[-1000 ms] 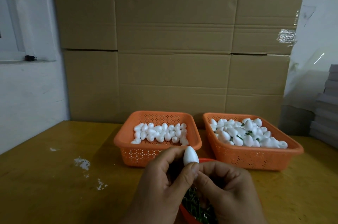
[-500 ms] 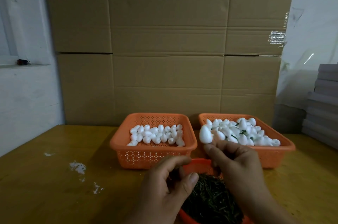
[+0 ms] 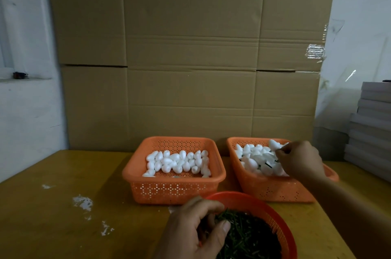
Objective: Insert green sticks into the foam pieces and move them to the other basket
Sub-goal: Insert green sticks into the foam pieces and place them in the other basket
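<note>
Two square orange perforated plastic baskets sit side by side on the yellow wooden tabletop (image 3: 63,205). Over the right-hand basket (image 3: 273,189), the right hand (image 3: 298,159) pinches the thin green stick of a white egg-shaped foam piece (image 3: 274,144), holding it just above the heap of finished foam pieces (image 3: 260,159), several with green stems showing. The left-hand basket (image 3: 173,186) holds roughly forty plain foam pieces (image 3: 177,163) in a loose layer; an exact count is not possible. Nearest the viewer, a round red mesh basket (image 3: 264,208) is filled with far too many loose green sticks (image 3: 247,235) to count. The left hand (image 3: 196,229) curls into these sticks at the near rim, thumb and fingers closing on them; whether it grips one cannot be told. To finish well, the right hand should probably let go low over the heap so nothing bounces out. Stacked brown cardboard boxes (image 3: 190,57) stand behind.
</note>
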